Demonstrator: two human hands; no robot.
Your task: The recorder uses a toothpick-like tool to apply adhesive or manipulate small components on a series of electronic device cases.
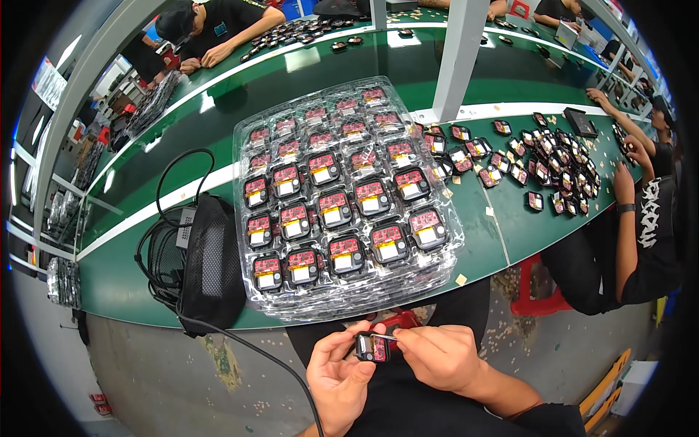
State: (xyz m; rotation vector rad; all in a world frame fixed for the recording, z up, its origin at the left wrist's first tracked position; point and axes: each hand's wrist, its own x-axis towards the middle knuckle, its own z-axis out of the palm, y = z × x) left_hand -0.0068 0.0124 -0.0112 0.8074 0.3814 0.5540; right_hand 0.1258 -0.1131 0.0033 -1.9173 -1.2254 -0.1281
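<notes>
Below the table's near edge, my left hand (338, 379) grips a small black square device housing (373, 347) with a red circuit board and a pale patch inside. My right hand (444, 357) is closed in a pinch around a thin silvery tool (386, 336), whose tip touches or lies just over the top of the housing. The tool's exact kind is hidden by my fingers. Beyond my hands, a stack of clear plastic trays (349, 298) stands on the green table, its top tray filled with rows of similar housings (336, 209).
A black mesh bag (211, 269) with cables lies left of the trays. Many loose housings (561, 164) are heaped on the green table (524, 233) to the right, beside a co-worker (641, 226). A grey post (460, 62) rises behind the trays. Another person (218, 33) works across the line.
</notes>
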